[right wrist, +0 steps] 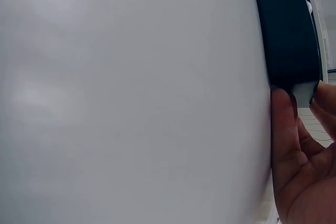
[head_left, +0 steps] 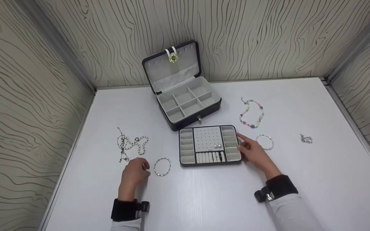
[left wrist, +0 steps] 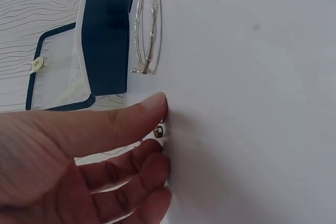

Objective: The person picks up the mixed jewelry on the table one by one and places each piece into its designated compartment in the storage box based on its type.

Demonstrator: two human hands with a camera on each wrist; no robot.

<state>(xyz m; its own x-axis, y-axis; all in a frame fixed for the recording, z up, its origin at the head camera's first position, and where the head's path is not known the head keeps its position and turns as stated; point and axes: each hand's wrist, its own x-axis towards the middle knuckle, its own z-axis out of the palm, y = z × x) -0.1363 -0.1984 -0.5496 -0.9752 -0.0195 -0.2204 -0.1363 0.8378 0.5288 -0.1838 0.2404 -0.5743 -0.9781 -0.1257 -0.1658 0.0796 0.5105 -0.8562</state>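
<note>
My left hand [head_left: 133,175] rests low over the table, fingers bent, thumb and fingertips apart. Just beyond it lie a pearl necklace [head_left: 143,138] and a thin bracelet with small charms [head_left: 122,153]. In the left wrist view, a small dark-gold charm [left wrist: 159,131] shows in the gap behind the thumb. A silver bangle [head_left: 162,166] lies right of this hand. With thumb and extended index finger, my right hand [head_left: 252,154] touches the right side of a dark jewelry tray [head_left: 186,165]. Two pearl studs [head_left: 217,146] and several rings [head_left: 217,157] sit in it.
Behind the tray stands an open jewelry box [head_left: 189,120] with a divided interior and raised lid [head_left: 172,67]. A colorful beaded necklace [head_left: 252,126], another silver bangle [head_left: 265,135] and a small silver chain [head_left: 306,139] lie at the right. Patterned walls [head_left: 268,38] border the white table.
</note>
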